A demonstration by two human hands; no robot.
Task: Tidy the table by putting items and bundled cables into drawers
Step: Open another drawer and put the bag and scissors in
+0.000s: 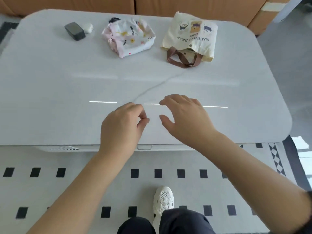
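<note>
Both hands hover over the near part of the white marble table point(50, 85), holding nothing. My left hand point(123, 122) has loosely curled fingers, thumb near the fingertips. My right hand point(184, 117) is spread with relaxed fingers. At the far side lie a dark grey box point(74, 31), a small white case point(88, 27) beside it, a floral drawstring pouch point(129, 37) and a cream tote bag point(190, 35) with brown handles. A metal drawer handle point(144, 147) shows under the table's front edge, just below my hands; the drawer looks closed.
A tan sofa point(185, 5) runs behind the table. The floor point(84, 183) has pale tiles with black squares. My white shoe point(163, 201) and dark trouser legs are below, near the table front.
</note>
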